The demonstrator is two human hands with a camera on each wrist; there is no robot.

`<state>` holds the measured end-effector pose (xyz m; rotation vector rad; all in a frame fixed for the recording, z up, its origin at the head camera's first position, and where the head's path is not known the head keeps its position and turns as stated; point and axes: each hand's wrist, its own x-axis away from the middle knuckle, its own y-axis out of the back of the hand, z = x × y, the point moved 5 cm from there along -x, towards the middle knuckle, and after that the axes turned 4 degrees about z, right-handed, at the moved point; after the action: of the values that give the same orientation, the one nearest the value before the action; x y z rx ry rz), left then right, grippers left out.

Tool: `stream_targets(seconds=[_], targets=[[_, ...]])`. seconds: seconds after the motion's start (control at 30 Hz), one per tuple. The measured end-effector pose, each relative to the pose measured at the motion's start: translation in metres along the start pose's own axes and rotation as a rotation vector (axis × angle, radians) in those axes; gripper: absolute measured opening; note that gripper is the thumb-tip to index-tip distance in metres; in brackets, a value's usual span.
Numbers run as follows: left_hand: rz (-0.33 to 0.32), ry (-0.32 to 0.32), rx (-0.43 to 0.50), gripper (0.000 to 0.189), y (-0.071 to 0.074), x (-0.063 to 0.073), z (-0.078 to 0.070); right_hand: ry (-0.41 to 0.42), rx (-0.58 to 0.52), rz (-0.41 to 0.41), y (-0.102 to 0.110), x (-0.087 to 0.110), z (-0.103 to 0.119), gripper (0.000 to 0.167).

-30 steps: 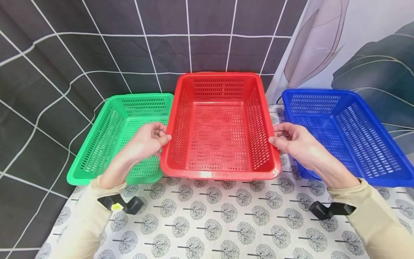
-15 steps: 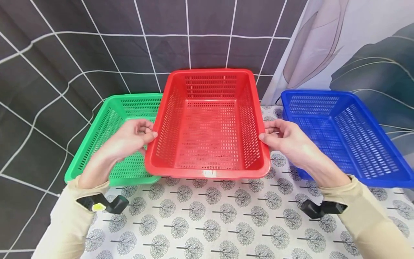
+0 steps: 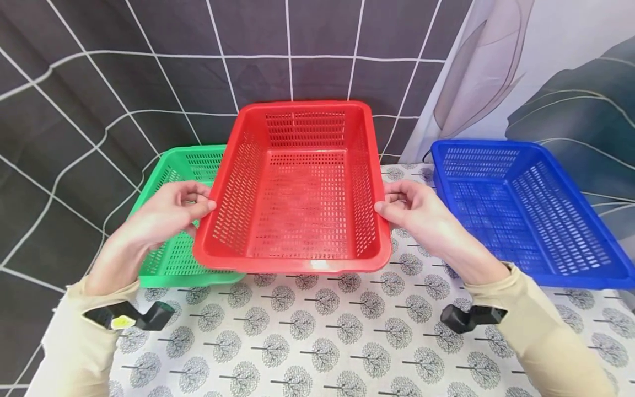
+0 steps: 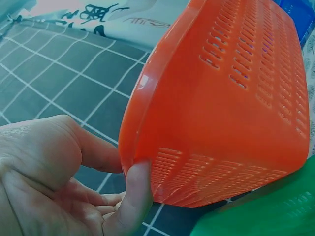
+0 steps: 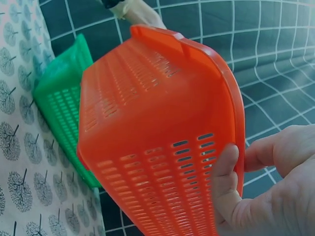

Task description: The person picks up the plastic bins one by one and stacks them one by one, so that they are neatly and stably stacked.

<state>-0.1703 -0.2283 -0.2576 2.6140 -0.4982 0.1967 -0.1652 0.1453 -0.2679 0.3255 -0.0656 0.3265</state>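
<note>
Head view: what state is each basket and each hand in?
Red basket: empty, open side up, held raised by both hands
Green basket: open side up, partly hidden by the red basket
Blue basket: open side up, on the patterned cloth
Left hand: pinching left rim
Right hand: pinching right rim

red basket [image 3: 303, 207] shifted left, more of green basket [image 3: 173, 256] covered
</note>
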Motion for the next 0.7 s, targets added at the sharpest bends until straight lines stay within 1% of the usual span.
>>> stream_targets(seconds=[0.17,0.37,0.57,0.7], targets=[[-0.023,0.007,-0.021,0.033,0.011,0.004,0.000,0.022,-0.036,0.025,-0.007,-0.002,0.007,0.036],[-0.037,0.023,-0.065,0.036,0.024,0.010,0.005,0.051,-0.086,0.036,-0.018,-0.006,0.015,0.036],[-0.054,0.028,-0.058,0.039,0.038,0.015,0.010,0.053,-0.070,0.022,-0.028,-0.011,0.021,0.034],[-0.070,0.044,-0.056,0.042,0.046,0.018,0.015,0.073,-0.091,0.012,-0.037,-0.015,0.024,0.032]])
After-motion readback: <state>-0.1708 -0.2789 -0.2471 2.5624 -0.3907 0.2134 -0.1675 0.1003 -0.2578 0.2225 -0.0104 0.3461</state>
